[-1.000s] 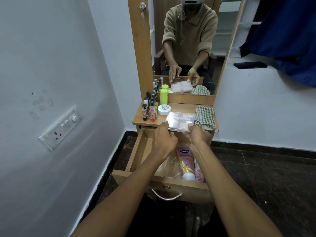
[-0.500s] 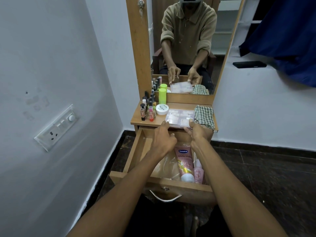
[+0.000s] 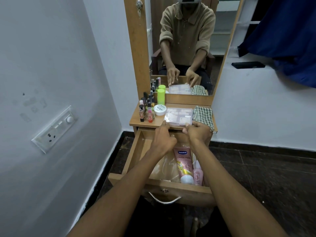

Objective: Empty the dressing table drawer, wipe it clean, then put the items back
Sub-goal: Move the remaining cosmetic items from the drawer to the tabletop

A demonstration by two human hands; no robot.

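Both bare forearms are reaching forward side by side, the left hand (image 3: pixel 163 137) and right hand (image 3: pixel 198 131) curling their fingers, thumbs pointing ahead.

**Bare forearms, khaki top in the mirror**

Both forearms are bare from elbow to wrist, with no watch, ring or band on the left hand (image 3: pixel 163 139) or right hand (image 3: pixel 198 132). The mirror (image 3: pixel 220 48) shows a khaki collared pullover with a short zip, sleeves pushed up, and dark trousers.
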